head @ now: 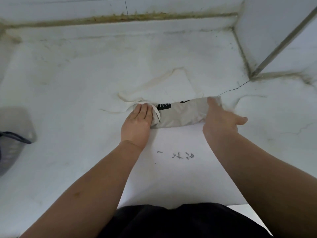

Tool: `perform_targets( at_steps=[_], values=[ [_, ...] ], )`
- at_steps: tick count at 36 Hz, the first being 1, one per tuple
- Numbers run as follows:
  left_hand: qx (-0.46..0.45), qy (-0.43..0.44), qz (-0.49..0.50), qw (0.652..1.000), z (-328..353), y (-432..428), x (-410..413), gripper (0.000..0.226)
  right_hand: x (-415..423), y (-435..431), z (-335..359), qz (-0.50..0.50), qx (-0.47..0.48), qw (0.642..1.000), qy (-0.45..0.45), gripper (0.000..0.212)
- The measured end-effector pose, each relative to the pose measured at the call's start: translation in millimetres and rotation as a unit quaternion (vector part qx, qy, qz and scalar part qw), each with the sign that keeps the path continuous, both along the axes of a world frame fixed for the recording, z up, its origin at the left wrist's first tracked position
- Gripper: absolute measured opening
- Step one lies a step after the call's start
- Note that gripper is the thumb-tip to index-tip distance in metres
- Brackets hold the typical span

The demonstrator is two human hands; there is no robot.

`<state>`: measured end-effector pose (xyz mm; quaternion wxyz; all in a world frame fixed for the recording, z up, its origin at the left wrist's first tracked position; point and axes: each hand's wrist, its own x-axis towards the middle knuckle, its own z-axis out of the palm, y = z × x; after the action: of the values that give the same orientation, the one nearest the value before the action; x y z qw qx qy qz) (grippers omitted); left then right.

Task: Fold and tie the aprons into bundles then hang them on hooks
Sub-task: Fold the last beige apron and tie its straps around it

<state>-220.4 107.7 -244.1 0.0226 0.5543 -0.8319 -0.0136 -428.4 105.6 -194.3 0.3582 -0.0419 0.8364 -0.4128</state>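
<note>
Apron [180,114] lies rolled into 1 narrow bundle mid-surface, its straps [156,111] loose and untied. Left hand [137,120] presses the left end, fingers flat; right hand [221,117] rests spread on the right end. Tying and hanging remain.

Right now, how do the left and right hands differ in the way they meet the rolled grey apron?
The left hand lies flat, fingers straight and together, pressing the left end of the rolled grey apron where a white strap crosses it. The right hand covers the right end, thumb splayed outward; whether its fingers grip is unclear. Both rest palm-down on the roll.
</note>
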Motion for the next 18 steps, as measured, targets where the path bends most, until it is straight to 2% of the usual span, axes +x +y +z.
perform_targets(
  at_steps=[2,5,7,9,11,14,15,17,18],
  values=[
    [-0.005,0.009,0.005,1.0,0,0,1,0.05,-3,6,-1,-0.062,-0.019,0.998,-0.025,0.102],
    [-0.004,0.024,0.008,1.0,0,0,1,0.049,3,8,6,-0.135,-0.027,0.984,-0.113,0.103],
    [0.001,0.025,0.005,1.0,0,0,2,0.049,9,12,6,-0.108,-0.017,0.988,-0.11,0.089],
    [0.002,0.033,-0.001,0.999,0,-1,3,0.052,14,17,4,-0.049,-0.029,0.992,-0.11,0.063],
    [-0.006,0.048,0.006,0.999,0,-1,4,0.053,16,16,6,-0.039,-0.051,0.988,-0.142,0.044],
    [-0.005,0.121,0.038,0.992,0,3,5,0.051,9,9,12,-0.123,-0.131,0.946,-0.271,0.031],
    [0.003,0.125,0.04,0.991,-2,4,7,0.052,9,9,13,-0.124,-0.154,0.932,-0.304,0.032],
    [0.047,0.118,0.052,0.991,-1,6,9,0.057,9,6,8,-0.085,-0.15,0.937,-0.304,0.035],
    [0.06,0.108,0.057,0.991,1,6,9,0.058,10,5,5,-0.051,-0.132,0.957,-0.253,0.035]
  ],
)
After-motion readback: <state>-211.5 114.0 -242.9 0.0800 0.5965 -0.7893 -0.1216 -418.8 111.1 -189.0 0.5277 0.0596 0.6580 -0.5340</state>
